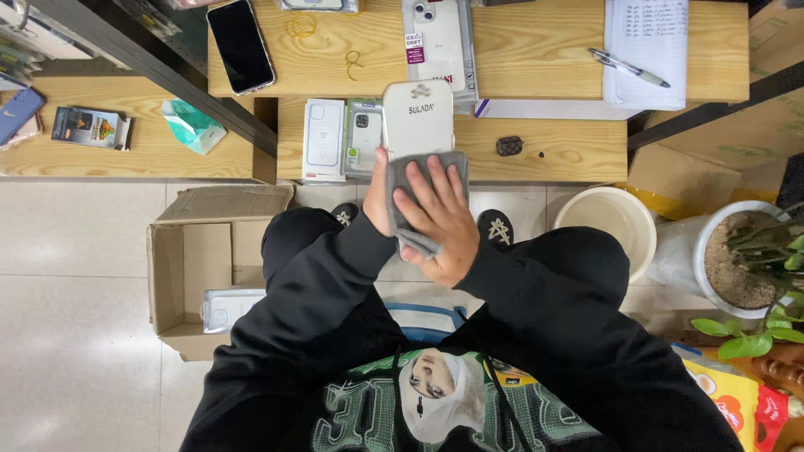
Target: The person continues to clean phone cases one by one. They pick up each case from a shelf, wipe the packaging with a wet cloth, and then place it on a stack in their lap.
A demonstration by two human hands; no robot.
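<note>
A: Centre of frame: the left hand (378, 197) is clamped on the edge of a white phone case package (418, 117).

B: The right hand (440, 226) presses a grey cloth (406, 180) flat. Package likely light, stiff, slippery; hold its edges.

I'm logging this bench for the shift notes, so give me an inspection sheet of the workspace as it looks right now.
Surface: two-level wooden bench, pale tiled floor below.
Job's things: white boxed phone case held upright over the bench edge; grey cloth pressed on its lower part.
Clutter: black phone, two packaged cases, another packaged case, rubber bands, notepad with pen, small dark object, green packet.
Grippers: left hand grips the case from behind the cloth; right hand lies flat on the cloth.
Cables: nothing seen.
Surroundings: open cardboard box, pale bucket, potted plant.
</note>
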